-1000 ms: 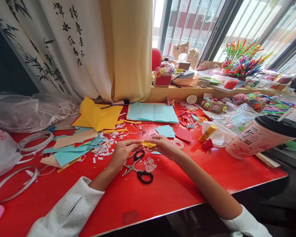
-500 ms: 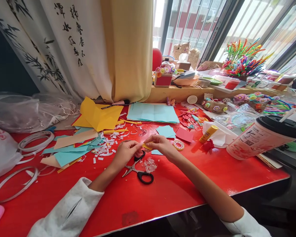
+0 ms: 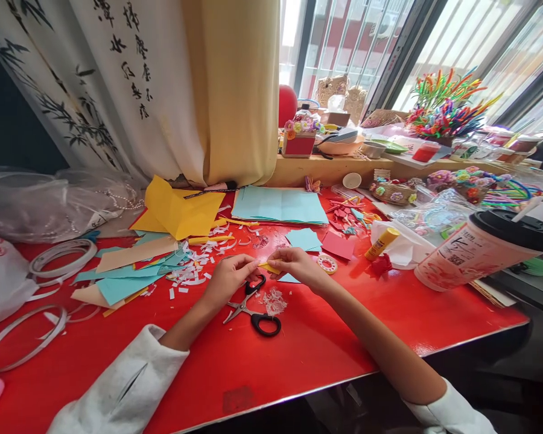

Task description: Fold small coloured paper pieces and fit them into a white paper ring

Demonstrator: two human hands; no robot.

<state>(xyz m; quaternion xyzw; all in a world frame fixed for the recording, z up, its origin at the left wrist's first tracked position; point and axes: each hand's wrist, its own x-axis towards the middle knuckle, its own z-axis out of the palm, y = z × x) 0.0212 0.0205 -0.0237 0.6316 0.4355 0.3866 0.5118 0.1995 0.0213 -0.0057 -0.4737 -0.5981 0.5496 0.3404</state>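
Note:
A small piece of yellow paper (image 3: 266, 267) is pinched between my two hands above the red table. My left hand (image 3: 232, 277) grips its left end with thumb and fingers closed. On the other side my right hand (image 3: 298, 269) holds the right end, its fingers bent over most of the piece. Just below the hands lie scissors (image 3: 252, 314) with black handles, blades apart and pointing left. Beside them sits a little heap of clear, crumpled scraps (image 3: 275, 301). A roll of tape (image 3: 327, 264) rests right of my right hand, near light blue squares (image 3: 304, 240) and a red square (image 3: 339, 245).
Cut paper and white snippets (image 3: 187, 265) cover the left, with yellow sheets (image 3: 181, 211) behind. Blue sheets (image 3: 280, 205) lie at the back. A glue stick (image 3: 382, 243) and a large lidded cup (image 3: 484, 253) stand at right. White tape rings (image 3: 63, 259) lie far left.
The yellow paper has turned slightly between my fingers and shows as a narrower strip. Both hands stay nearly in place; the whole view has shifted a little.

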